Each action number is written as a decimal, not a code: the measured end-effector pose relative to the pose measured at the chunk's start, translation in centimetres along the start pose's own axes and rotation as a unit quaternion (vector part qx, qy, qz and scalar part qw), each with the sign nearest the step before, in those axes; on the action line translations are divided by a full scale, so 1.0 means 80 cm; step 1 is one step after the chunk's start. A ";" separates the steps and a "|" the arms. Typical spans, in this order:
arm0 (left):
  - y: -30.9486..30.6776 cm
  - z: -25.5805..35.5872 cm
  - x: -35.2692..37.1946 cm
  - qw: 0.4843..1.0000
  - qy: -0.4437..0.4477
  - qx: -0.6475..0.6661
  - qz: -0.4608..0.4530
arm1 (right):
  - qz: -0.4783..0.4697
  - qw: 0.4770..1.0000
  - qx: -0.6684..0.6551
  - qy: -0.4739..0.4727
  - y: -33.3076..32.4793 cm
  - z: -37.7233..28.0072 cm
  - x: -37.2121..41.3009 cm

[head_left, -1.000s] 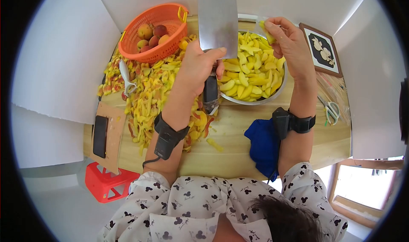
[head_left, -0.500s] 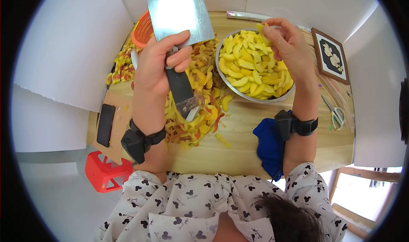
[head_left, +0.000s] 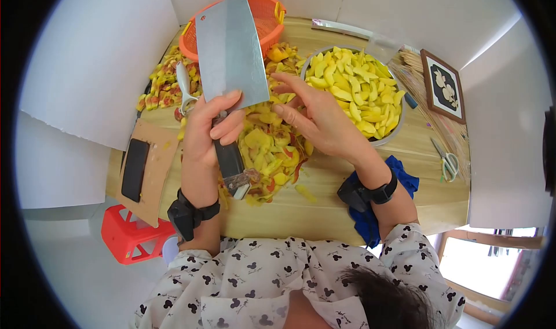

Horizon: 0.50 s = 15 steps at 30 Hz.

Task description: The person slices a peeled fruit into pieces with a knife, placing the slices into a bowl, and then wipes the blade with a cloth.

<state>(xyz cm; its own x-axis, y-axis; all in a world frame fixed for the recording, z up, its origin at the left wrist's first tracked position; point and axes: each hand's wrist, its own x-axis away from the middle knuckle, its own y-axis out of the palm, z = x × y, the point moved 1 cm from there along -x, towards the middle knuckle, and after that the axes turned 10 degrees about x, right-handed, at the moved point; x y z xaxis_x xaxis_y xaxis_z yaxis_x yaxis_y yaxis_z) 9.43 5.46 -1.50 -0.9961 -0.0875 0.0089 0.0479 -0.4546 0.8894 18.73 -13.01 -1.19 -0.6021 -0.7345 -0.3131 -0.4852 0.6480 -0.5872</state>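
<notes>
My left hand [head_left: 214,132] is closed around the neck of a cleaver [head_left: 231,51], its broad blade pointing up and away from me. The black handle, wrapped partly in clear plastic, hangs down below my fingers. Close to the blade's right edge is my right hand [head_left: 324,120], open, thumb and fingers apart, with nothing visible in it. Under both hands lies a heap of yellow and reddish fruit peels [head_left: 272,161]. Behind my right hand, a metal bowl [head_left: 394,131] is heaped with yellow fruit slices [head_left: 356,88].
An orange basket [head_left: 267,22] stands behind the cleaver. A white-handled peeler [head_left: 183,80] lies by red-yellow fruit scraps [head_left: 165,83]. At left, a black phone [head_left: 135,170] rests on cardboard. Scissors [head_left: 447,162], thin sticks [head_left: 425,100] and a framed picture [head_left: 445,86] are at right; blue cloth [head_left: 402,175] lies near my right forearm.
My right hand has left the bowl and moved left toward the cleaver; the slice it held is gone from its fingers. The cleaver has shifted slightly, and more of the basket shows.
</notes>
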 end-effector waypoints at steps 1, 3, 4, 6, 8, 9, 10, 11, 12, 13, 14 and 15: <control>-0.005 -0.001 0.001 1.000 0.001 -0.009 0.000 | -0.002 1.000 0.005 0.004 -0.004 0.000 -0.001; -0.009 -0.004 0.006 1.000 -0.002 -0.011 0.016 | 0.001 0.999 0.047 -0.001 -0.027 0.005 -0.004; -0.010 -0.005 0.009 0.999 -0.001 -0.019 0.035 | 0.014 0.999 0.042 0.022 -0.040 0.010 -0.006; -0.014 -0.004 0.018 0.999 0.002 -0.024 0.038 | 0.040 0.996 0.022 0.076 -0.070 0.020 -0.012; -0.018 0.003 0.026 0.999 0.009 -0.033 0.043 | 0.048 0.993 0.009 0.106 -0.101 0.029 -0.028; -0.020 0.006 0.031 0.998 0.012 -0.044 0.039 | 0.032 0.994 0.038 0.101 -0.116 0.037 -0.039; -0.021 0.008 0.035 0.998 0.014 -0.054 0.035 | 0.016 0.993 0.068 0.096 -0.123 0.042 -0.054; -0.021 0.010 0.036 0.998 0.015 -0.049 0.036 | 0.012 0.993 0.071 0.097 -0.124 0.047 -0.072; -0.020 0.010 0.038 0.997 0.024 -0.056 0.048 | -0.022 0.990 0.132 0.052 -0.123 0.051 -0.089; -0.020 0.010 0.039 0.996 0.033 -0.063 0.058 | -0.056 0.980 0.191 0.007 -0.122 0.056 -0.106; -0.021 0.009 0.040 0.996 0.032 -0.057 0.059 | -0.095 0.974 0.205 -0.002 -0.116 0.067 -0.125; -0.022 0.009 0.042 0.994 0.031 -0.068 0.074 | -0.098 0.973 0.207 0.001 -0.108 0.079 -0.144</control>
<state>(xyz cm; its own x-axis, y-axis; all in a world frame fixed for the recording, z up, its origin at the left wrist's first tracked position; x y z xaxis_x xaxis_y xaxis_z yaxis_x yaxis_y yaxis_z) 5.97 6.57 -2.72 -0.9712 -0.2147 0.1038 0.2077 -0.5474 0.8107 33.86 -11.46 2.78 -0.5241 -0.8358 -0.1635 -0.2944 0.3580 -0.8861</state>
